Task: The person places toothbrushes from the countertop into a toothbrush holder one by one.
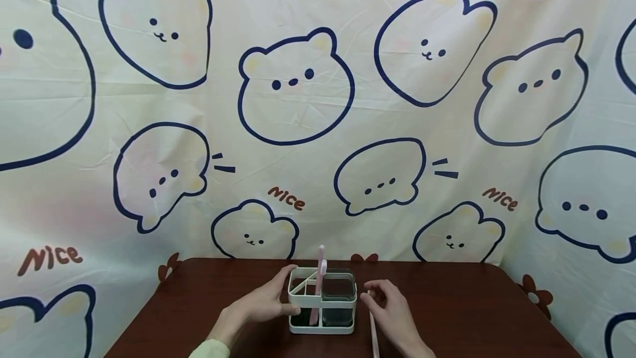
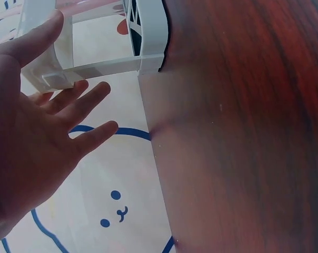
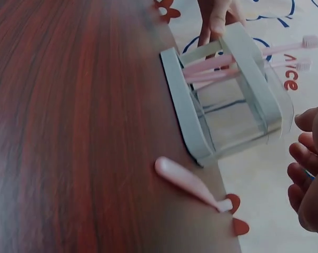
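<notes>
A white toothbrush holder with a clear cup in its right half stands on the table. Two pink toothbrushes lean in its left section, bristles up. My left hand grips the holder's left side, thumb at the front and fingers behind. To the right of the holder, my right hand hovers with loosely bent fingers, holding nothing. Below it a third pink toothbrush lies on the table, apart from the fingers in the right wrist view.
The dark brown wooden table ends against a pale cloth backdrop printed with cartoon animal heads and red flowers. The cloth also rises along both sides.
</notes>
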Demonstrator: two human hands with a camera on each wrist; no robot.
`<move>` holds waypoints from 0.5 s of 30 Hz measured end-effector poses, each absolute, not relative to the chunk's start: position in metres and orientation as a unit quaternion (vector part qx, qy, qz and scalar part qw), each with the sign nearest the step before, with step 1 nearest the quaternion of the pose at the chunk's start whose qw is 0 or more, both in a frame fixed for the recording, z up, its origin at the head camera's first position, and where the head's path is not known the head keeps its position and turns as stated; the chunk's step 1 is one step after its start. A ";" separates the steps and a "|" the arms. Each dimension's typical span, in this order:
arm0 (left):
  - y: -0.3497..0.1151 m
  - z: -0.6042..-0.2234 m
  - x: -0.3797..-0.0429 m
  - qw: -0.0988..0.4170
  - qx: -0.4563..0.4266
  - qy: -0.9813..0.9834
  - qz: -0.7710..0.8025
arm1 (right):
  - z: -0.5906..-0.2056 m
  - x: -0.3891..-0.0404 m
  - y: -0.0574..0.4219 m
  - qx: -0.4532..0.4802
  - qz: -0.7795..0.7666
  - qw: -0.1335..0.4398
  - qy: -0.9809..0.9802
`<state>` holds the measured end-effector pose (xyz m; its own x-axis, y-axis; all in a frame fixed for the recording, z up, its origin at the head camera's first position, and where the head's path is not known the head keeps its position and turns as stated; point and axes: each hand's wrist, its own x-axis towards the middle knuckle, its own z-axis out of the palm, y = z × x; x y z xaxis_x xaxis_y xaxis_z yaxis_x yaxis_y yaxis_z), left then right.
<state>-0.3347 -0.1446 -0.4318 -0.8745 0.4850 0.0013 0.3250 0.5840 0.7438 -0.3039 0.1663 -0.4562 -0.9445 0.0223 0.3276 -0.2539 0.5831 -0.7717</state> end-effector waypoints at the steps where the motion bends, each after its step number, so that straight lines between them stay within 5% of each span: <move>1: -0.144 -0.432 -0.335 0.102 0.230 0.884 0.394 | -0.457 -0.304 0.169 0.065 0.448 0.142 -0.880; 15: -0.143 -0.432 -0.335 0.107 0.219 0.884 0.398 | -0.475 -0.312 0.195 0.060 0.404 0.016 -0.912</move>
